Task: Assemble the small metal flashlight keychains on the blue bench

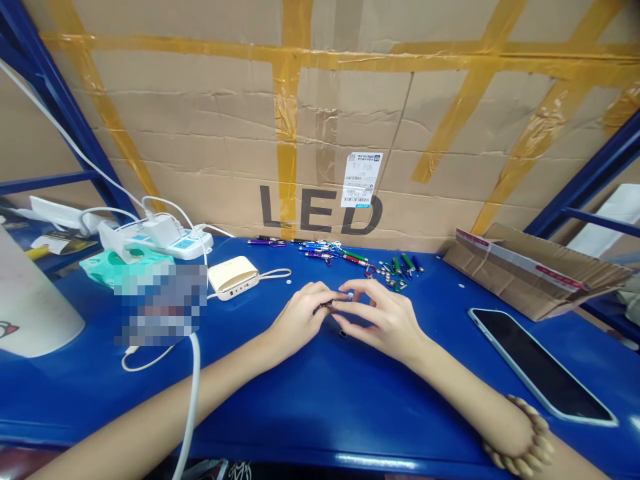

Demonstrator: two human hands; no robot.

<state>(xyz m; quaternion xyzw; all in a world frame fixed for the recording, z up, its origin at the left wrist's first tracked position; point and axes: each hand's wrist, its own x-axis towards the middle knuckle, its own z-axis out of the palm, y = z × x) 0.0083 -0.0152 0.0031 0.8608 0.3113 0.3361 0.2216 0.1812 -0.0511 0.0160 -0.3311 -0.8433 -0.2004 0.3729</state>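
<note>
One dark piece (324, 306), light touch

It's pinched in my left hand (299, 312); whether my right hand (386, 317) grips it too, from here I cannot tell. I'd brace the left and work gently, low over the blue table (320, 400).

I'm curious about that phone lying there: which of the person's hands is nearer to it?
Right. The right hand is to the left of the phone, with blue table between them. The left hand is farther away, beyond the right hand.
</note>
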